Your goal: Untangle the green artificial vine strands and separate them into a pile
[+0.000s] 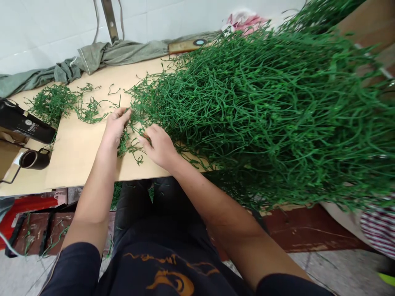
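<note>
A huge heap of long green flowering chive stems (pixel 247 94) covers the right half of the board, its tips with small buds pointing left. At the heap's left end, my left hand (pixel 117 122) is closed, thumb and fingers pinching a few chive stems. More stems hang below that hand. My right hand (pixel 159 144) lies a little lower and to the right, its fingers curled around thin chive stems by the heap's edge; the fingertips are partly hidden. Short loose stem pieces (pixel 135 152) lie on the board between and below both hands.
A small pile of chive pieces (pixel 54 100) lies at the left, near a black bottle (pixel 26 121) and a dark mug (pixel 34 159). Rolled grey-green cloth (pixel 105 53) runs along the wall edge. The pale board (pixel 80 160) ends just before my lap.
</note>
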The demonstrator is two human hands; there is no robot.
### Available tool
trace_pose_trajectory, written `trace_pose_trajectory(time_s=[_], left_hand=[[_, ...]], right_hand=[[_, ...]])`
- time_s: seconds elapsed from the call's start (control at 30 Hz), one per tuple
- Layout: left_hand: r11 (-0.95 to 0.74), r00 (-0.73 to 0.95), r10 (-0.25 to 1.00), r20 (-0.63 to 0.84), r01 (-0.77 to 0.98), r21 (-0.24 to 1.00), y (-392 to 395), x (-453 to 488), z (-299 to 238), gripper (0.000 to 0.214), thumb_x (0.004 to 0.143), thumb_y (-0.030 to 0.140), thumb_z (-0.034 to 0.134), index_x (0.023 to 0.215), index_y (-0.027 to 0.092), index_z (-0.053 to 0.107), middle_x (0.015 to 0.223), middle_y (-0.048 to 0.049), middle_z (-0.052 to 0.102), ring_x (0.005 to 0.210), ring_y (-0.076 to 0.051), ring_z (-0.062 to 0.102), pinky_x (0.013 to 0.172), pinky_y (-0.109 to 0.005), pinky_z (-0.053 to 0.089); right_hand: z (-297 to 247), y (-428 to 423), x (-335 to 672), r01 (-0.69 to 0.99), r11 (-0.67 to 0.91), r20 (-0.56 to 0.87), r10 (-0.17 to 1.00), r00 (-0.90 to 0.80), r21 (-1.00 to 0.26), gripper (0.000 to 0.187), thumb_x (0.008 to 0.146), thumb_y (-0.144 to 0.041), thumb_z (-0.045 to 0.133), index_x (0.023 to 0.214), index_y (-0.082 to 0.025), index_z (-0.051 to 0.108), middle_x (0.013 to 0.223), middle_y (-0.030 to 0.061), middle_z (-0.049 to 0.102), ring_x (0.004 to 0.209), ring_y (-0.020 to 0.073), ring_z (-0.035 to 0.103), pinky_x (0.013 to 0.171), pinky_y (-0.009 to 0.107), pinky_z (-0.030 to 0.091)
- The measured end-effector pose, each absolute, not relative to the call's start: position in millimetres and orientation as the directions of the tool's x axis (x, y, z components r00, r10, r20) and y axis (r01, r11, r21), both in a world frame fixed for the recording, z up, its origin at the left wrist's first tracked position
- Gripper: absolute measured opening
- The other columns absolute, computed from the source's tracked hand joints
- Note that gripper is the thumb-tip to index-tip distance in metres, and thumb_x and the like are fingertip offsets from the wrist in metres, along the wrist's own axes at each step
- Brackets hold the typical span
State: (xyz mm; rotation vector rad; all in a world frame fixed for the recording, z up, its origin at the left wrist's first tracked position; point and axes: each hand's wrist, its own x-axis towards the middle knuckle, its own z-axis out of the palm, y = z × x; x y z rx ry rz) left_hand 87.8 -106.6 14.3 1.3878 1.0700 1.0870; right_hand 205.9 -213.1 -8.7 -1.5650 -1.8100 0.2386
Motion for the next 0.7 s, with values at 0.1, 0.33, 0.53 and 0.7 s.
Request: trace_pose_trajectory(time_s=[0.1,0.33,0.53,0.7], left_hand=[[-0.068,0.032,0.997,0.068,-0.015,0.998,-91,81,9,0.022,0.074,0.034,0.063,0.068,0.018,0.049,0.055,0.0054,0.043,0.052,-0.006,0.045,0.051,-0.018,0.038],[-0.012,0.147,0.989,0.017,-0.037,0.999,-89,71,7,0.025,0.074,0.041,0.063,0.077,0.018,0.055,0.059,0.0034,0.049,0.051,-0.008,0.051,0.048,-0.02,0.035],[-0.045,0.205,0.978,0.05,-0.03,0.999,-104,77,12,0.022,0.072,0.037,0.066,0.08,0.018,0.059,0.058,0.0035,0.052,0.045,-0.005,0.045,0.043,-0.019,0.034],[-0.08,0.197,0.977,0.082,-0.016,0.997,-104,80,7,0.024,0.072,0.04,0.066,0.081,0.018,0.059,0.06,0.0038,0.051,0.048,-0.006,0.047,0.046,-0.02,0.036]], right_hand=[[-10,-217,206,0.769,0.284,0.393,0.918,-0.047,-0.573,0.027,0.09,-0.028,0.033,0.073,-0.018,0.05,0.081,0.0072,0.052,0.077,0.017,0.046,0.075,0.03,0.039],[-4,-208,213,0.787,0.215,0.471,0.876,0.107,-0.579,0.022,0.086,-0.029,0.043,0.098,-0.014,0.053,0.101,0.0127,0.051,0.097,0.0219,0.048,0.087,0.036,0.041],[3,-192,204,0.85,0.152,0.403,0.912,0.076,-0.504,0.035,0.086,-0.039,0.045,0.106,-0.012,0.054,0.104,0.0163,0.052,0.102,0.0274,0.045,0.089,0.043,0.039],[1,-190,201,0.858,0.17,0.348,0.938,0.012,-0.486,0.033,0.092,-0.032,0.03,0.089,-0.015,0.059,0.094,0.0111,0.058,0.093,0.0219,0.05,0.087,0.034,0.039]])
